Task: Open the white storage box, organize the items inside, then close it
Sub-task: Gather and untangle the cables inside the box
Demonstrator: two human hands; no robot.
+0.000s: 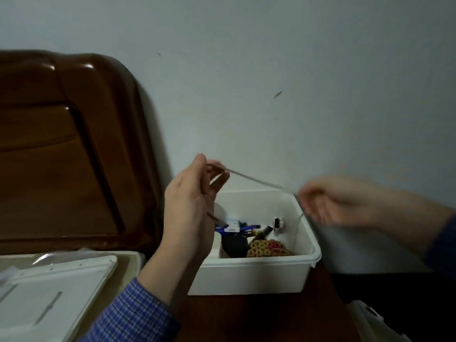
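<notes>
Two hands, left [190,206] and right [328,201], one cable [254,180], one white box [246,275], one lid [51,294].

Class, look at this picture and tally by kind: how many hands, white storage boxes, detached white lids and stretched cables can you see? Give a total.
Hands: 2, the left hand and the blurred right hand
White storage box: 1, open
White lid lying apart: 1
Thin cable stretched between the hands: 1
Total: 5
</notes>
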